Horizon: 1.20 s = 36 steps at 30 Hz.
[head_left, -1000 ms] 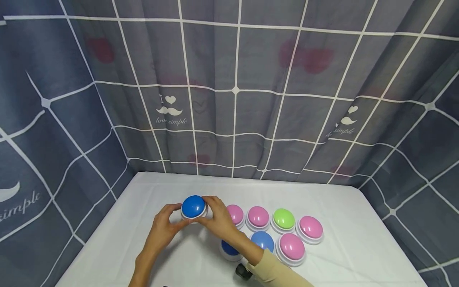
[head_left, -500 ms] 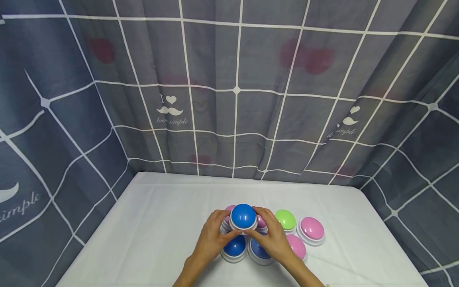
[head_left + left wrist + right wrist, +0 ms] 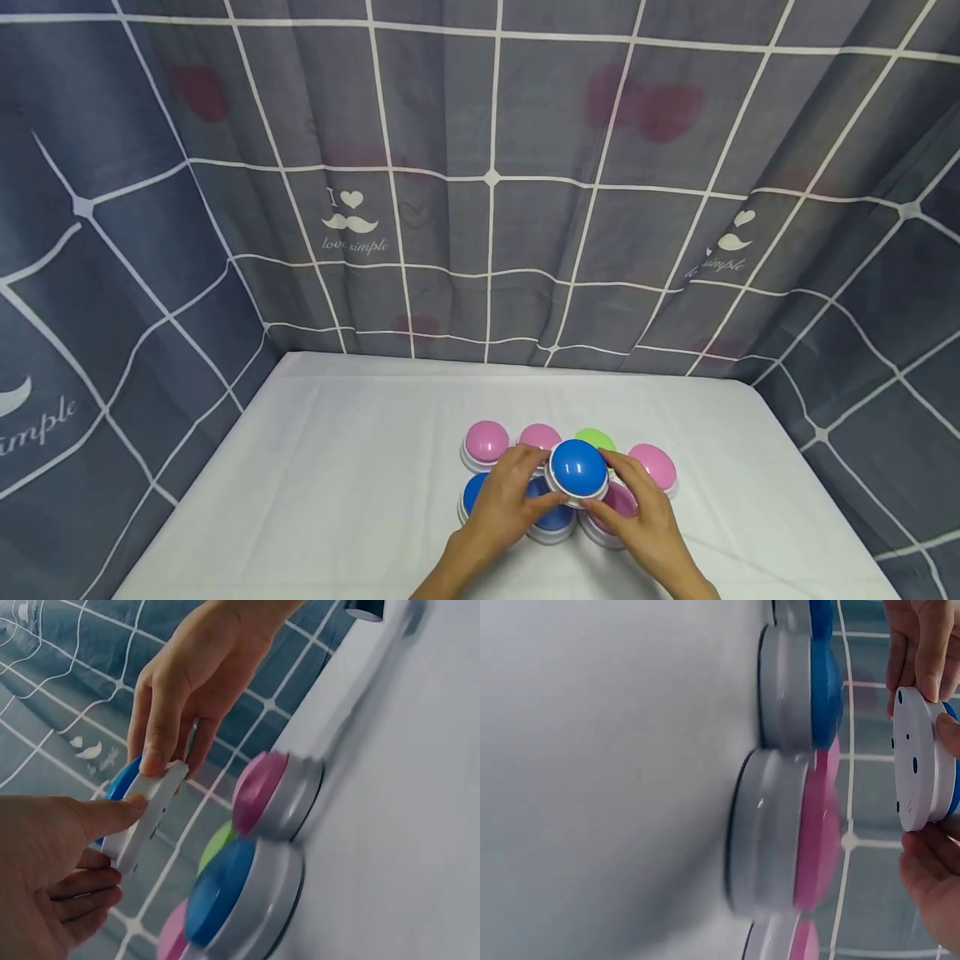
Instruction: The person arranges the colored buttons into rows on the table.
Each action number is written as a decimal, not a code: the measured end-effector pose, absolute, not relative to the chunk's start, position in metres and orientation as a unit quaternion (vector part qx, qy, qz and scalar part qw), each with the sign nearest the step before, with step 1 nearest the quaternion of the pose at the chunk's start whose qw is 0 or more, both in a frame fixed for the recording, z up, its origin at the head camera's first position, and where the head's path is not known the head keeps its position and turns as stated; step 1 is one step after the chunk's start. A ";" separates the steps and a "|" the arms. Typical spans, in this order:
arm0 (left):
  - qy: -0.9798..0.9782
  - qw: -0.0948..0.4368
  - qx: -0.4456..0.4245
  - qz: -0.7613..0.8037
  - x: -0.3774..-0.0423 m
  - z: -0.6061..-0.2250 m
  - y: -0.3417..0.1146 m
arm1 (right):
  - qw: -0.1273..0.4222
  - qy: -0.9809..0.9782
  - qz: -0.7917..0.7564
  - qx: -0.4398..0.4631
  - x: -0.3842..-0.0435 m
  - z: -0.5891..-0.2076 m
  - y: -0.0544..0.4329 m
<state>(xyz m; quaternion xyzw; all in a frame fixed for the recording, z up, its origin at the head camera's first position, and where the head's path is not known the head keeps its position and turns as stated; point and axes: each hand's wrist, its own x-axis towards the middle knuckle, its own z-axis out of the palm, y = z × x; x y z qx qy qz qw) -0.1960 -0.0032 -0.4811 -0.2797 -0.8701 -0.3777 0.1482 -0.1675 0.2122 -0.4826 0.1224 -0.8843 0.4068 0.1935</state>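
Observation:
A blue dome push button (image 3: 579, 467) with a white round base is raised above the other buttons. My left hand (image 3: 504, 504) grips its left side and my right hand (image 3: 645, 521) its right side, thumbs at the near edge. The right wrist view shows the white underside of this button (image 3: 915, 761), with small dark dots. Under and behind the hands stand more buttons: a partly covered pink one (image 3: 619, 502), a blue one (image 3: 553, 512), and a green one (image 3: 596, 437) whose lower part is hidden. At the left is another blue button (image 3: 470, 498), half behind my left hand.
Pink buttons stand in the back row at the left (image 3: 486, 442), the middle (image 3: 540, 435) and the right (image 3: 656, 465). All rest on a white-covered table (image 3: 360, 467). A dark grid-patterned curtain (image 3: 442, 217) encloses the back and sides.
Both hands have carried the blue button rightward, from the left of the group to over its front right. The other buttons keep their places; the head view has tilted slightly.

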 end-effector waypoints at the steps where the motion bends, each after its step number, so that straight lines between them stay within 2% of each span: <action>1: -0.871 0.148 -0.282 -0.375 -0.195 -0.481 0.001 | 0.199 -0.886 0.402 0.119 -0.165 -0.483 0.216; 8: -0.870 0.182 -0.318 -0.332 -0.192 -0.484 0.034 | 0.217 -0.914 0.335 0.072 -0.147 -0.484 0.242; 15: -0.876 0.180 -0.331 -0.303 -0.186 -0.490 0.064 | 0.207 -0.923 0.321 0.036 -0.133 -0.494 0.268; 22: -0.892 0.148 -0.348 -0.249 -0.183 -0.493 0.089 | 0.143 -0.941 0.305 -0.029 -0.117 -0.504 0.283; 24: -0.895 0.144 -0.355 -0.230 -0.183 -0.493 0.095 | 0.146 -0.943 0.298 -0.038 -0.113 -0.508 0.287; 29: -0.896 0.149 -0.376 -0.182 -0.186 -0.491 0.108 | 0.192 -0.940 0.277 -0.048 -0.108 -0.517 0.293; 32: -0.893 0.162 -0.395 -0.144 -0.191 -0.490 0.115 | 0.161 -0.944 0.280 -0.068 -0.108 -0.517 0.296; 36: -0.887 0.169 -0.417 -0.101 -0.197 -0.491 0.123 | 0.069 -0.949 0.290 -0.104 -0.109 -0.515 0.301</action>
